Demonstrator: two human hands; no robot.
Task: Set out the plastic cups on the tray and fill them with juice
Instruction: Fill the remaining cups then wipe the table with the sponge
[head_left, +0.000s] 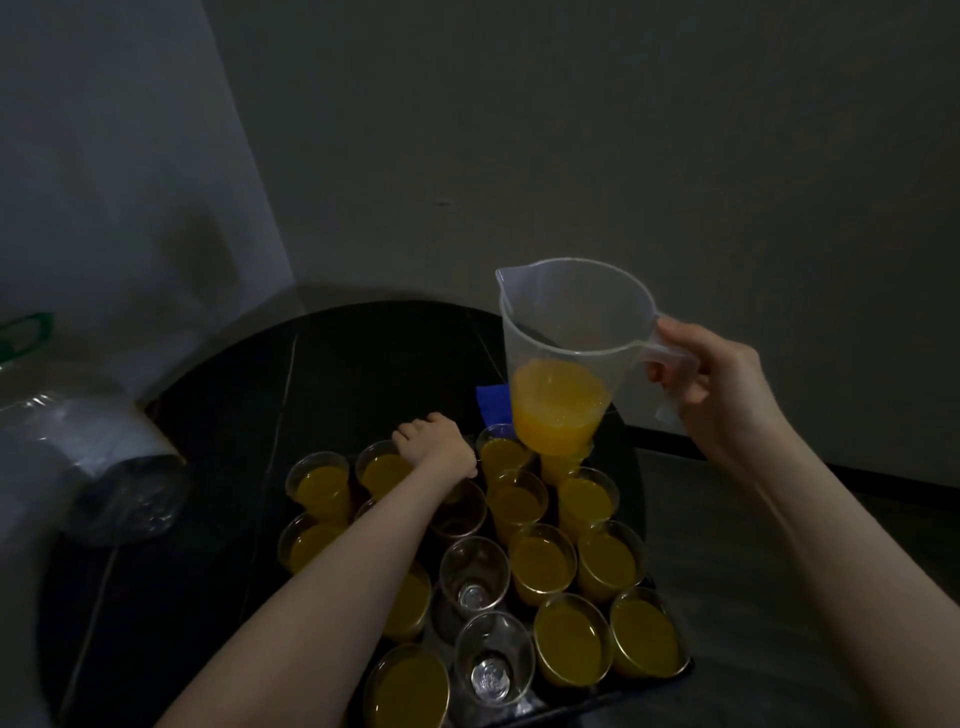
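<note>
A dark tray (684, 671) on a round black table (218, 426) holds several clear plastic cups. Most are full of orange juice, such as the cup (569, 636) near the front. Three cups in the middle column are empty; one empty cup (474, 574) stands mid-tray. My right hand (719, 387) grips the handle of a clear plastic jug (571, 332), held above the far right cups with a little juice (558, 408) in its bottom. My left hand (434, 441) reaches to the far row, its fingers curled down round a cup that it hides.
A large clear plastic bottle (111, 467) lies on its side at the table's left edge. A blue item (491, 402) sits on the table behind the tray, partly behind the jug. Grey walls meet in a corner close behind the table.
</note>
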